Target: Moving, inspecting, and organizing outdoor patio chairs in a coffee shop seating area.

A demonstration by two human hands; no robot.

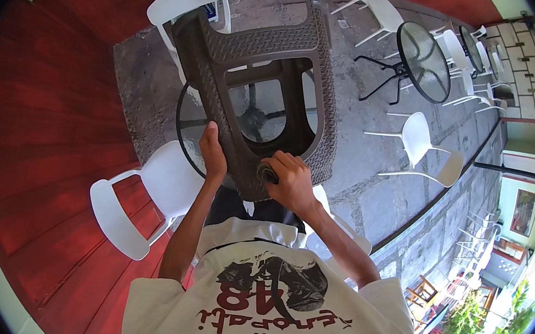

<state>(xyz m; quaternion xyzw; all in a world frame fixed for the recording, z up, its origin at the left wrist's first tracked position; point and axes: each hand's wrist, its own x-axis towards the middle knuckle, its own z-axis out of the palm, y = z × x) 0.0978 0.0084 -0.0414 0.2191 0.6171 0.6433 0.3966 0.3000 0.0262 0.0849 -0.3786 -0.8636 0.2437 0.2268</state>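
Observation:
A dark brown plastic furniture frame (pixel 269 54) with a moulded woven pattern stands before me, tilted, its large opening showing a glass tabletop behind it. My left hand (pixel 212 154) grips its left edge, thumb on the outer face, the other fingers mostly hidden. In my right hand (pixel 293 179) is a small dark rolled piece (pixel 268 172), pressed against the frame's near end. Its material is hard to tell. The round glass table (pixel 191 127) is partly covered by the frame.
White plastic chairs stand at the left (pixel 168 181), behind the frame (pixel 189 0) and at the right (pixel 417 138). Another round glass table (pixel 424 61) stands farther right on the stone floor (pixel 349 136). A red wall (pixel 52 120) runs along the left.

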